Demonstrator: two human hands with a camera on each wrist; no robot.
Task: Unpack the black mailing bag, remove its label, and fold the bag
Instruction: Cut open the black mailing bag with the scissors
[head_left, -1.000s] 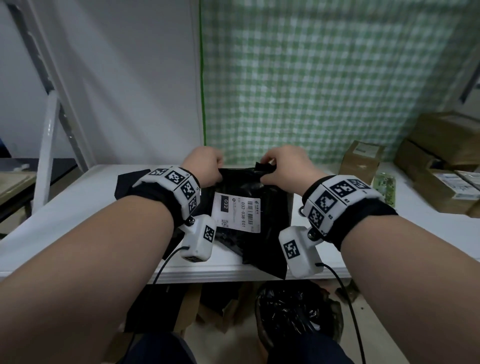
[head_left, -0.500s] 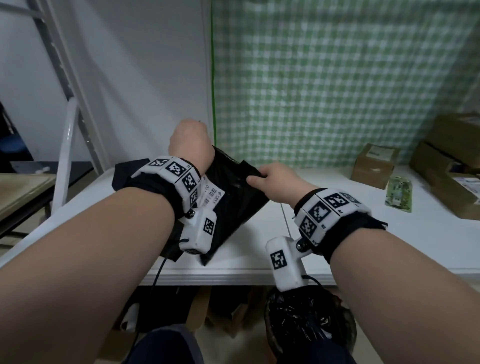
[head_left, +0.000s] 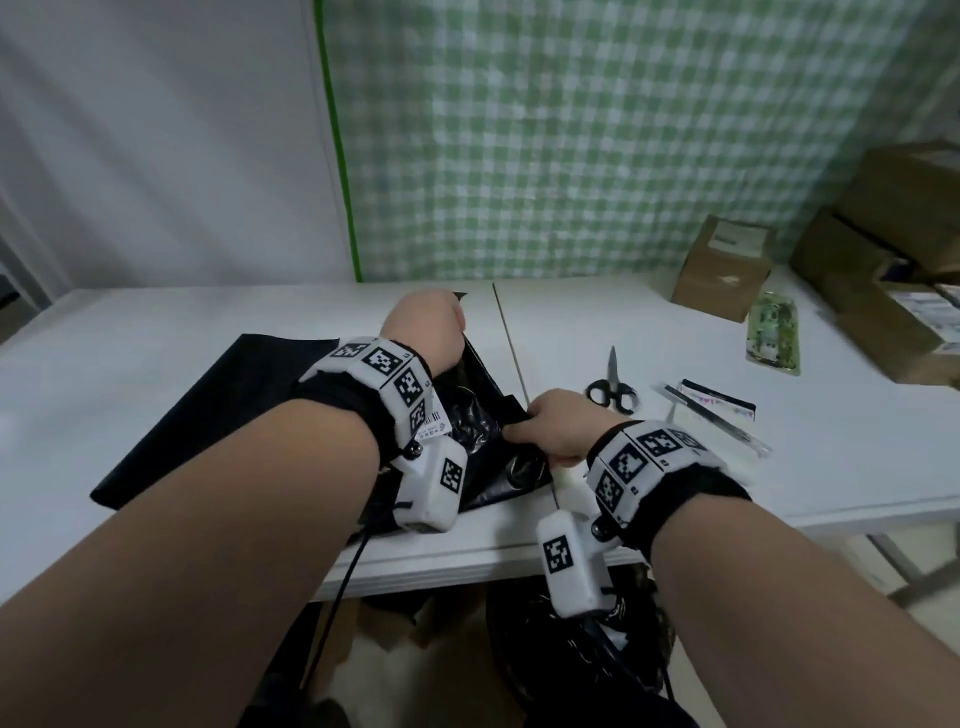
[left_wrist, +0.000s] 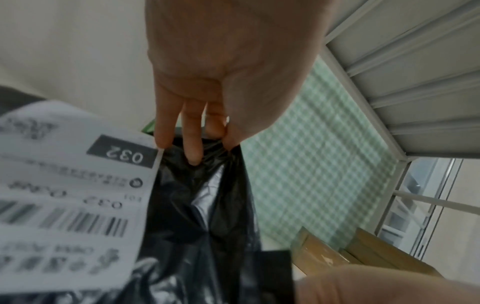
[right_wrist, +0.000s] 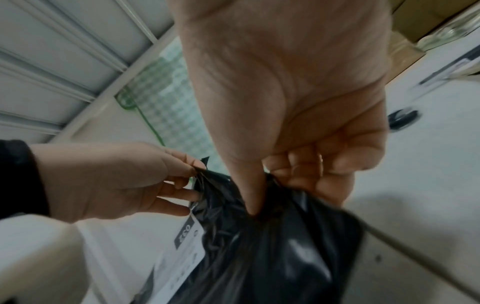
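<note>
The black mailing bag (head_left: 485, 415) stands half raised over the white table (head_left: 649, 332), stretched between my two hands. My left hand (head_left: 423, 332) pinches its far top edge, with its fingertips (left_wrist: 193, 158) pressed into the plastic. My right hand (head_left: 545, 423) grips the near edge, thumb and curled fingers (right_wrist: 293, 174) bunching the film. The white shipping label (left_wrist: 72, 195), marked 032 with a barcode, is stuck to the bag's left face. In the head view my left wristband hides most of the label (head_left: 434, 421). What is inside the bag is hidden.
A flat black sheet (head_left: 208, 415) lies on the table under my left forearm. Right of the hands lie scissors (head_left: 610, 389), a clear packet (head_left: 711, 410) and a green packet (head_left: 774, 332). Cardboard boxes (head_left: 727, 270) stand at the back right. A black bin bag (head_left: 571, 654) sits under the table.
The bag lay flat with its label up; my left hand raised its top edge and turned it on its side. My right hand shifted nearer along the edge. The camera swung right.
</note>
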